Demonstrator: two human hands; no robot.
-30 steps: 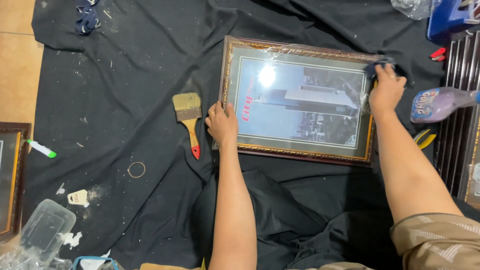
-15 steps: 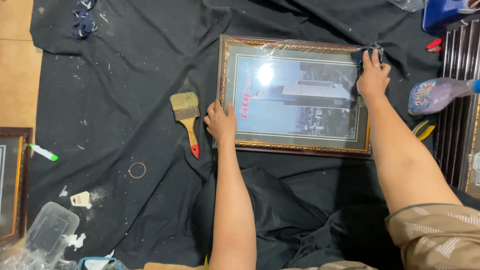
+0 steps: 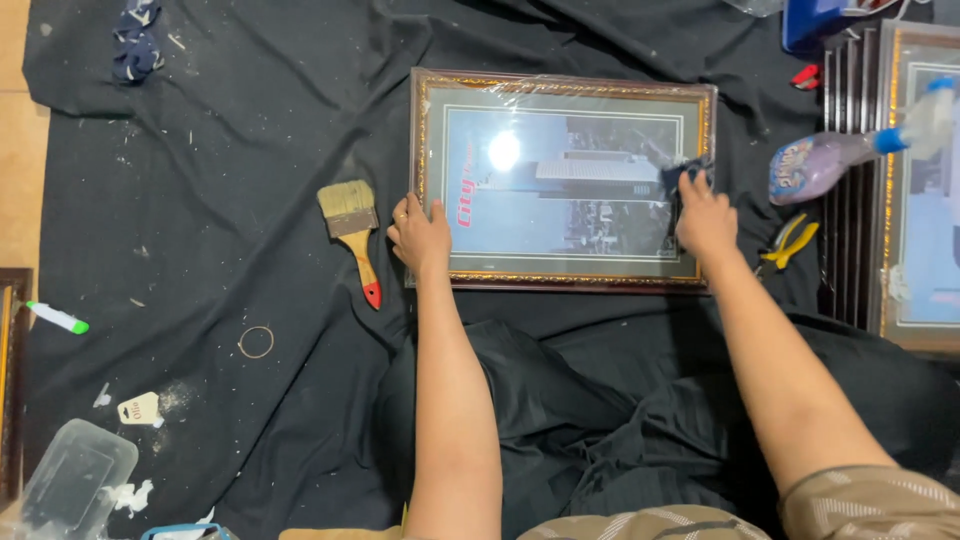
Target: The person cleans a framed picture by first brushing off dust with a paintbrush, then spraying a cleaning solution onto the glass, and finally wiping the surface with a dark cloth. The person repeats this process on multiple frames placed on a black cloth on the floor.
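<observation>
The cloth (image 3: 682, 172), gripped in the right hand (image 3: 706, 218), is being drawn from the frame's (image 3: 562, 86) 1 o'clock corner down onto the glass, so wiping is proceeding, while the frame is being steadied at 9 o'clock by the flat, open left hand (image 3: 420, 236).

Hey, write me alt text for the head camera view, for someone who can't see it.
Seen from above, a person's left hand steadies the edge of a gold-trimmed framed picture on a black cloth, while the right hand presses a dark rag on its glass. A paintbrush lies left of the frame; a spray bottle and yellow pliers lie to its right.
</observation>
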